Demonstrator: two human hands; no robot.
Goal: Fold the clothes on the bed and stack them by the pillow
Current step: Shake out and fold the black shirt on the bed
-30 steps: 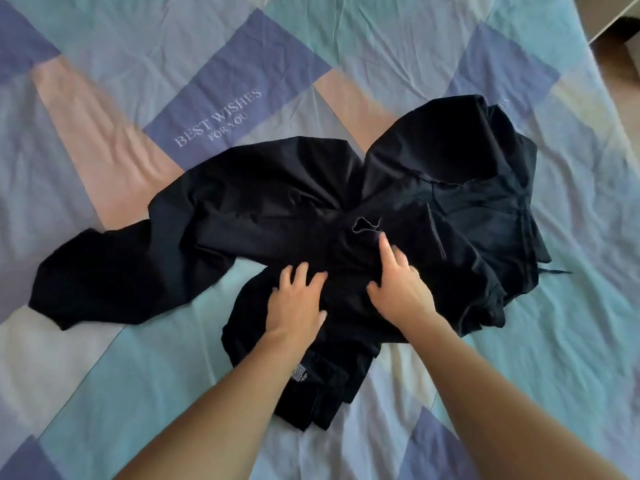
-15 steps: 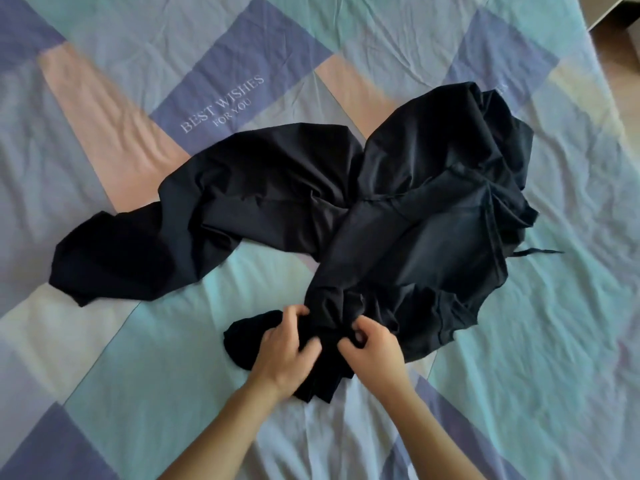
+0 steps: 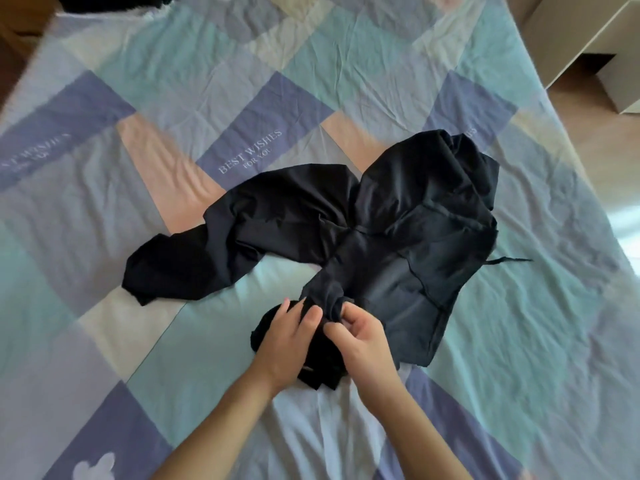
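A crumpled black garment [image 3: 398, 233] lies spread on the patchwork bed sheet [image 3: 242, 64], one long part reaching left and a bulkier part at the right. Its near end is bunched together. My left hand [image 3: 287, 337] holds that bunched cloth with thumb and fingers around it. My right hand [image 3: 360, 334] pinches the same bunch from the right, fingers curled. A thin black string [image 3: 509, 260] trails from the garment's right side.
A dark item [image 3: 114, 1] shows at the bed's far left edge. Wooden floor and a light-coloured cabinet [image 3: 588, 36] stand beyond the bed's right edge. The sheet is wrinkled around the garment.
Both hands slid from the garment's middle down to its near end and gathered it. The garment was pulled and bunched towards me; the view has tilted up.
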